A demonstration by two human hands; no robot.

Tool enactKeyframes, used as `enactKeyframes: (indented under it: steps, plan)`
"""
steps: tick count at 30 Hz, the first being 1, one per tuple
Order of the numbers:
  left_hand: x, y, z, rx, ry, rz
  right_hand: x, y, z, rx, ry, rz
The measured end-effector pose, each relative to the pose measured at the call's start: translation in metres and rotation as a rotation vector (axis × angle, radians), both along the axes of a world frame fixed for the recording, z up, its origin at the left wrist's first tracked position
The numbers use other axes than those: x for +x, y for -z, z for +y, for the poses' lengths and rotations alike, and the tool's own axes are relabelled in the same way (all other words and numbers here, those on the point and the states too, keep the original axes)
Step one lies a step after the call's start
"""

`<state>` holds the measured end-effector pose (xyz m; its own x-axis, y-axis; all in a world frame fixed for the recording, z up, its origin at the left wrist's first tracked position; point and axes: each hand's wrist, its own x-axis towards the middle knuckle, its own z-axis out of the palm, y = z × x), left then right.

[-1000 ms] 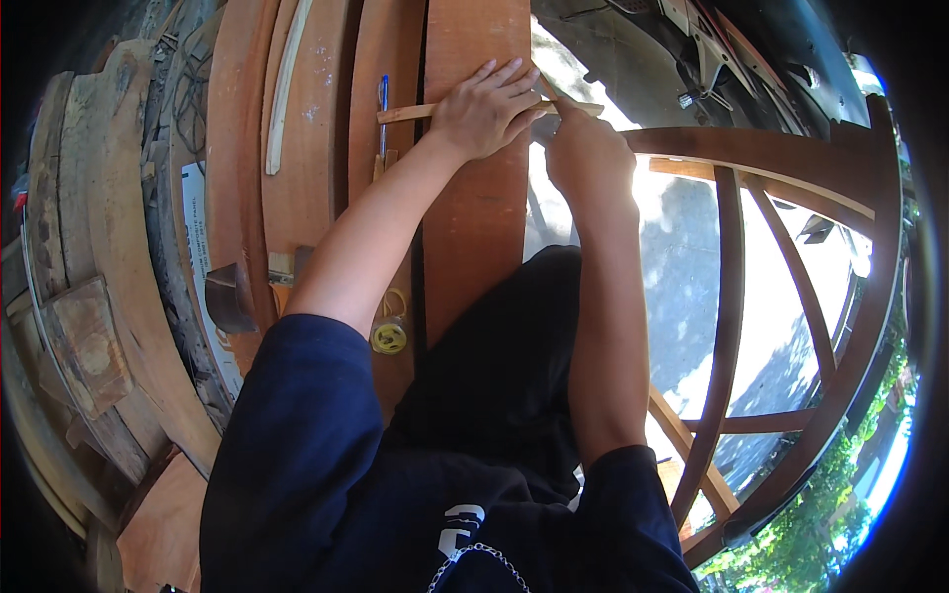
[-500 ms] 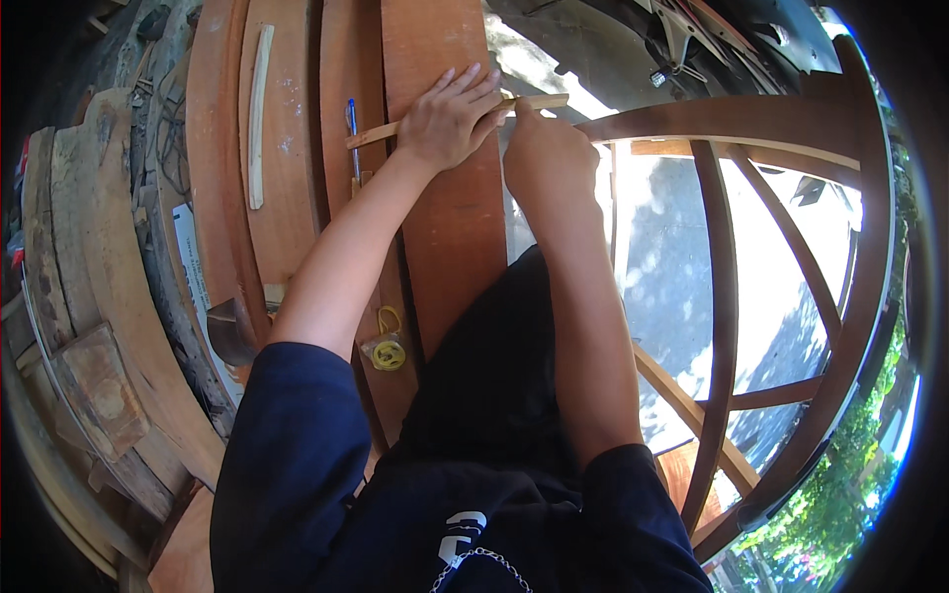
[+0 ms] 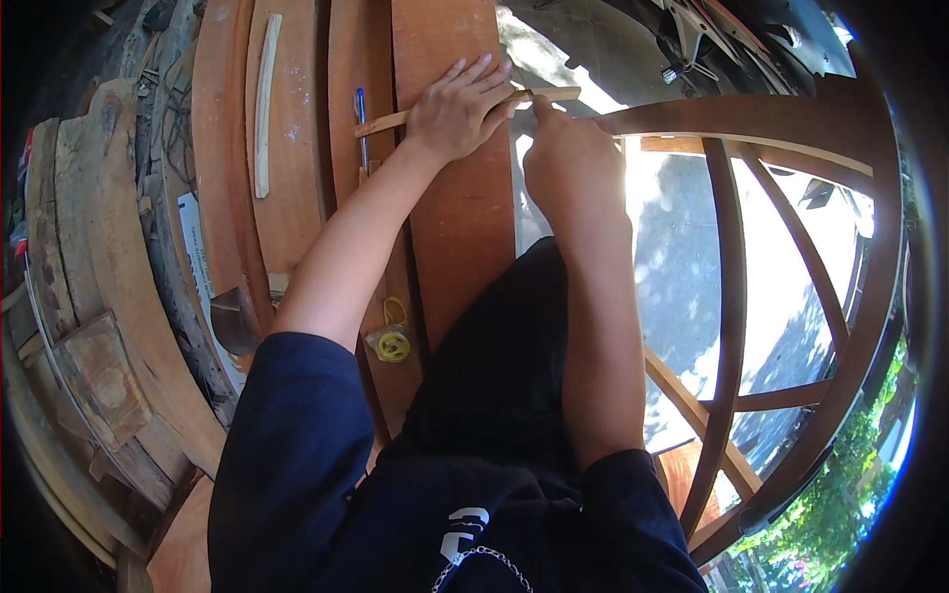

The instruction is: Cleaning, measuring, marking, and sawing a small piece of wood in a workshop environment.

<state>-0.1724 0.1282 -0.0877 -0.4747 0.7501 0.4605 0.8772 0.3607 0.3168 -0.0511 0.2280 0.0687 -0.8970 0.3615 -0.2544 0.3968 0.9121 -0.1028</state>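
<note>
My left hand [image 3: 455,114] lies with fingers stretched over a thin wooden strip [image 3: 384,124], pressing it onto a wide reddish-brown board [image 3: 460,227]. The strip lies crosswise and its right end juts past the board's edge. At that end my right hand [image 3: 575,158] is closed, index finger pointing forward along the strip. A thin dark edge shows by that fingertip; the rest of what the fist grips is hidden under it. Beside the strip's left end rests a blue pen [image 3: 361,114].
A small yellow coil in a clear bag [image 3: 392,345] lies on the planks left of my leg. Farther left are a pale wood strip [image 3: 265,109] and several stacked planks [image 3: 148,267]. A curved dark wooden frame [image 3: 732,277] stands to my right.
The whole view has shifted slightly. My right hand has moved a little down and right relative to the strip; my left hand keeps its place on it.
</note>
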Motion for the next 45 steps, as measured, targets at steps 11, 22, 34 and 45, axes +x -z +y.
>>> enactKeyframes:
  steps: [11, 22, 34, 45]
  plan:
    - [0.002, 0.001, -0.001, 0.005, -0.028, 0.032, -0.003, -0.004, 0.005, -0.044, -0.021, 0.083]
    - [0.0, 0.004, -0.002, 0.026, -0.035, 0.016, -0.003, -0.034, -0.009, -0.04, 0.127, -0.074]
    - [0.002, 0.003, -0.002, -0.051, -0.048, -0.006, -0.005, 0.009, 0.007, -0.027, -0.02, 0.053]
    - [0.002, 0.005, -0.002, -0.01, -0.037, 0.076, 0.009, -0.004, -0.007, -0.011, 0.111, -0.017]
